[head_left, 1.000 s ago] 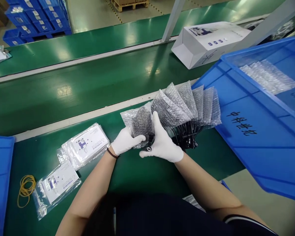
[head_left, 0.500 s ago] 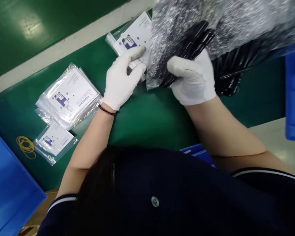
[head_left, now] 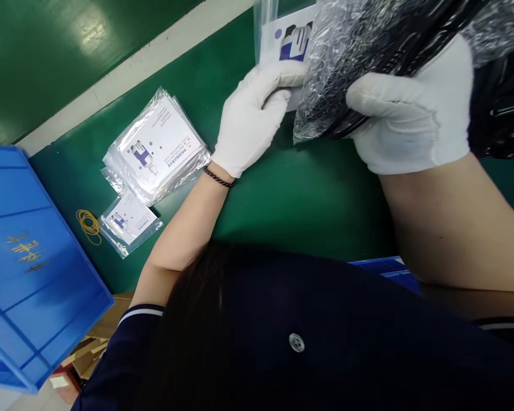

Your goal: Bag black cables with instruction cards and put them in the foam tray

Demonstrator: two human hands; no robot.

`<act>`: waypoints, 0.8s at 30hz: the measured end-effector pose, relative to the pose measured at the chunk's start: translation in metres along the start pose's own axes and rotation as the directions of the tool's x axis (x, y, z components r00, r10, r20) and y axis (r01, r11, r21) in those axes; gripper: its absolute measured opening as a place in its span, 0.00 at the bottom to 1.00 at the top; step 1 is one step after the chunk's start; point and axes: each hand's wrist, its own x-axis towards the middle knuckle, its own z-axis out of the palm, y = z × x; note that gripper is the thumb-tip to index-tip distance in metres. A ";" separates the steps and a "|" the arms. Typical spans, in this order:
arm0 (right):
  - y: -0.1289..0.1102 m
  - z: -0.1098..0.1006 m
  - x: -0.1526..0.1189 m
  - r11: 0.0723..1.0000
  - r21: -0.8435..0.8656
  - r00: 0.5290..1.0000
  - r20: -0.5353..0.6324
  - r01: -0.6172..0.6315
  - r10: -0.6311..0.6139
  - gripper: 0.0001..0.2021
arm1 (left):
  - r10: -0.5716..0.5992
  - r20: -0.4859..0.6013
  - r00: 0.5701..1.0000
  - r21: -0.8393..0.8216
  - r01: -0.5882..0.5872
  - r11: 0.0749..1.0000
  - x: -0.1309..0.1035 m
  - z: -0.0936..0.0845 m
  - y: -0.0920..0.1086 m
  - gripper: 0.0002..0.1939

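My left hand (head_left: 252, 120), in a white glove, pinches the lower edge of a printed booklet in a clear plastic bag (head_left: 282, 48), at the top of the view. My right hand (head_left: 415, 114), gloved too, is closed around a bundle of black cables (head_left: 394, 51) in clear, crinkled plastic wrap (head_left: 334, 74). The wrap covers the booklet's right side. Left of my left wrist lies a stack of bagged booklets (head_left: 158, 148) with a purple and grey picture on top. A smaller bagged card (head_left: 131, 220) touches the stack's lower end.
Yellow rubber bands (head_left: 89, 225) lie on the green table (head_left: 291, 211) beside the small card. A blue plastic crate (head_left: 47, 228) stands at the left edge. More black cables (head_left: 503, 108) are at the far right, and another blue bin (head_left: 389, 271) shows below the table edge.
My right hand has moved right with the wrapped cables. My left hand has shifted up and right with the bagged booklet. The whole view has shifted, showing more of the left crate.
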 end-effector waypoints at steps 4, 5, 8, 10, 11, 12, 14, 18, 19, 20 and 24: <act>0.003 0.001 0.002 0.998 0.042 0.998 -0.035 0.047 -0.046 0.22 | 0.014 -0.030 0.999 -0.005 -0.014 1.000 0.001 0.000 0.002 0.25; 0.004 0.003 0.003 0.998 0.040 0.997 -0.050 0.054 -0.052 0.23 | 0.021 -0.058 0.998 -0.029 -0.023 0.999 0.001 0.000 0.002 0.22; 0.002 0.007 0.004 0.999 0.012 0.996 -0.083 0.042 -0.041 0.27 | 0.053 -0.169 0.984 -0.095 -0.069 0.993 0.000 -0.001 0.000 0.16; 0.000 0.010 0.005 1.000 -0.012 0.996 -0.081 0.027 -0.028 0.29 | 0.077 -0.230 0.970 -0.150 -0.114 0.982 -0.001 -0.001 -0.002 0.16; -0.001 0.010 0.004 1.000 -0.023 0.997 -0.078 0.020 -0.021 0.29 | 0.092 -0.257 0.962 -0.184 -0.143 0.972 -0.002 -0.001 -0.003 0.16; -0.002 0.011 0.004 0.999 -0.035 0.997 -0.075 0.016 -0.018 0.29 | 0.112 -0.277 0.954 -0.216 -0.175 0.961 -0.002 0.000 -0.004 0.16; -0.003 0.010 0.003 0.998 -0.060 0.997 -0.066 0.028 -0.032 0.28 | 0.151 -0.294 0.944 -0.254 -0.230 0.939 -0.001 0.000 -0.007 0.19; -0.003 0.007 0.001 0.988 -0.155 0.998 -0.053 0.020 -0.028 0.27 | 0.248 -0.350 0.903 -0.267 -0.350 0.898 0.009 0.003 -0.018 0.24; -0.003 0.005 0.001 0.985 -0.174 0.998 -0.051 0.016 -0.025 0.29 | 0.244 -0.357 0.901 -0.287 -0.355 0.890 0.011 0.004 -0.020 0.25; -0.002 0.004 0.001 0.982 -0.187 0.999 -0.048 0.013 -0.022 0.31 | 0.228 -0.354 0.907 -0.315 -0.345 0.884 0.012 0.004 -0.022 0.25; 0.005 -0.004 0.001 0.975 -0.219 0.997 -0.060 0.028 -0.042 0.39 | 0.107 -0.310 0.945 -0.377 -0.226 0.898 0.010 0.002 -0.023 0.24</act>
